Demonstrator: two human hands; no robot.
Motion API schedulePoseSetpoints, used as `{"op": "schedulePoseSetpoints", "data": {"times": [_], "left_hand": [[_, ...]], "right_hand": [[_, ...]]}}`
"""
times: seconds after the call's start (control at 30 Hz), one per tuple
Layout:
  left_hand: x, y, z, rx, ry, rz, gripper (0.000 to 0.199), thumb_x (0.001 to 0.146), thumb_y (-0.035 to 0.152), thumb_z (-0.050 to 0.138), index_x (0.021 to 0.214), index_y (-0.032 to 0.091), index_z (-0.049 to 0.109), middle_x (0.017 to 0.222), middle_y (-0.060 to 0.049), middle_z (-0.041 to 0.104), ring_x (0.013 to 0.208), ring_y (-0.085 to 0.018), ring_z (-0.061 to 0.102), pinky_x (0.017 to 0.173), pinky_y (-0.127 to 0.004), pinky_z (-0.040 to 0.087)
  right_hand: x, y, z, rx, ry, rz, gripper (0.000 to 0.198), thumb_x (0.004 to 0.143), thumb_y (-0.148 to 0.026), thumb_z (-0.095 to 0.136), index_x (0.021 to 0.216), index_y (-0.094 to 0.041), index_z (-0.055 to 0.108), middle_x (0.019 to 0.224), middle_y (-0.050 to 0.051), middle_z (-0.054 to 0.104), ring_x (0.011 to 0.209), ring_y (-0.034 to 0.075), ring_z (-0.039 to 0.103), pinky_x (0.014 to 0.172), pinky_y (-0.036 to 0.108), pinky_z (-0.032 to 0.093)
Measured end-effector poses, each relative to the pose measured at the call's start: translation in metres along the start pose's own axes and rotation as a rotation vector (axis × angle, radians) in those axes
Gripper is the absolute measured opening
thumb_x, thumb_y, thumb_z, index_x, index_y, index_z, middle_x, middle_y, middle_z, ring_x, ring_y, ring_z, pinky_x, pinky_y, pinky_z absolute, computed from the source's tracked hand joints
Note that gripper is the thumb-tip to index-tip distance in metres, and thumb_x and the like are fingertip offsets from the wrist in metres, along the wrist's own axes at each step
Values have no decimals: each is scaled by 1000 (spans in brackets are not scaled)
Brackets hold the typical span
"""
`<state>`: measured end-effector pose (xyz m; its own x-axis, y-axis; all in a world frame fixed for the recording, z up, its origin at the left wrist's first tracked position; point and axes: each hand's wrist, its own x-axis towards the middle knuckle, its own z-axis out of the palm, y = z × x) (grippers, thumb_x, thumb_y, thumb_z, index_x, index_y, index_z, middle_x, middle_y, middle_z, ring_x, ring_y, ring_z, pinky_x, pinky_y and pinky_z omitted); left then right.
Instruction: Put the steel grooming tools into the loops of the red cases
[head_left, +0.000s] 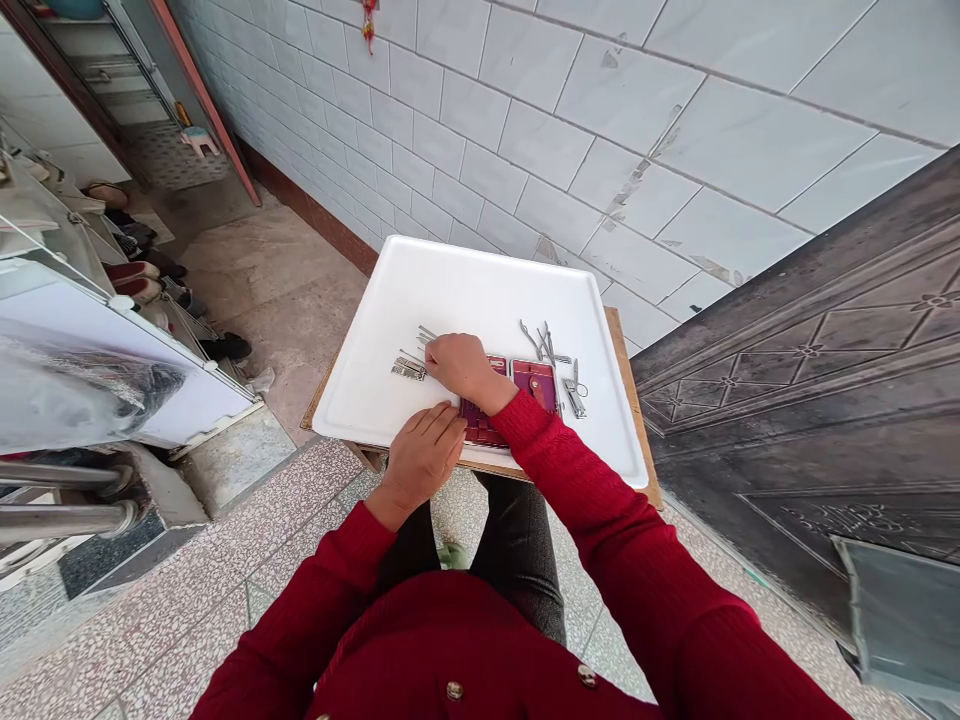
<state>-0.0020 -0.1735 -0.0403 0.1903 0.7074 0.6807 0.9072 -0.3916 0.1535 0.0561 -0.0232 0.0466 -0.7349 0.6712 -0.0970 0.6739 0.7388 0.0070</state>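
Note:
An open dark red manicure case (487,437) lies on a white tray (487,275), close to its near edge. My left hand (425,447) rests flat at the case's left side, fingers stretched out. Reaching across the case, my right hand (459,362) is closed, its fingers curled by several thin metal tools (409,368); whatever it may hold is hidden. Right of the case lie nail clippers (575,404), small scissors (580,388) and plier-like metal tools (544,342). The case's right half (534,382) shows a flap with a snap.
The tray sits on a wooden-edged stand (621,350) against a tiled wall (480,150). A dark patterned metal door (787,380) is at the right. Shoes (139,280) line a rack on the left, beside a white cabinet (202,410).

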Motion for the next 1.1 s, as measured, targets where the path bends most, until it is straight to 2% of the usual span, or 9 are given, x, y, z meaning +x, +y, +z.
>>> {"op": "schedulePoseSetpoints", "data": {"times": [0.23,0.4,0.5,0.63,0.7,0.77,0.87,0.93,1.1], "left_hand": [[-1,-1,0,-3,-13,0,21,101,15,53,116,16,67,119,-11,76,119,-26,70,101,-41,56],[-2,-1,1,-24,-37,-24,23,102,15,52,119,18,67,122,-11,75,122,-26,69,102,-42,56],[-3,-2,2,-39,-50,-27,25,102,16,51,120,19,67,125,-11,75,125,-25,68,104,-43,55],[-3,-3,3,-36,-45,-14,24,102,16,51,120,19,66,125,-11,75,124,-25,68,103,-43,55],[-1,-4,2,-28,-31,-6,24,101,15,52,120,19,66,123,-10,75,123,-25,69,103,-42,56],[0,-4,2,-28,-21,1,25,101,15,52,121,19,66,122,-10,75,123,-25,69,103,-42,56],[1,-3,2,-34,-15,3,25,101,15,52,121,19,66,121,-11,76,124,-26,69,102,-42,57],[2,-3,2,-42,-16,-2,25,101,15,52,121,20,67,121,-11,76,124,-26,69,102,-43,57],[2,-4,2,-58,-20,-15,28,102,16,50,124,21,67,122,-10,76,125,-26,69,102,-44,57]], "right_hand": [[6,-1,2,-8,-39,-2,31,97,-20,51,116,-11,74,109,19,76,104,30,71,80,35,49],[3,5,2,63,21,-13,29,95,-16,50,111,-8,73,108,19,76,98,29,71,79,35,48],[-4,18,3,224,110,63,22,93,-13,53,103,-11,72,100,14,77,90,24,69,78,32,46],[-19,45,14,615,224,171,13,87,-11,55,90,-15,68,81,4,73,71,15,64,68,26,46],[-28,57,22,852,240,205,18,85,-11,55,98,-15,66,73,-2,68,60,12,60,61,24,46],[-36,66,30,1036,243,215,37,81,-12,56,117,-15,63,69,-6,65,54,11,57,56,22,46],[-45,73,37,1154,250,199,64,77,-13,59,140,-17,53,68,-8,64,52,11,57,52,21,47],[-48,75,40,1172,258,195,68,75,-14,59,143,-18,53,67,-9,63,53,11,59,54,21,48],[-48,76,45,1168,270,220,61,75,-14,59,136,-17,58,66,-9,64,53,11,61,60,22,50]]}}
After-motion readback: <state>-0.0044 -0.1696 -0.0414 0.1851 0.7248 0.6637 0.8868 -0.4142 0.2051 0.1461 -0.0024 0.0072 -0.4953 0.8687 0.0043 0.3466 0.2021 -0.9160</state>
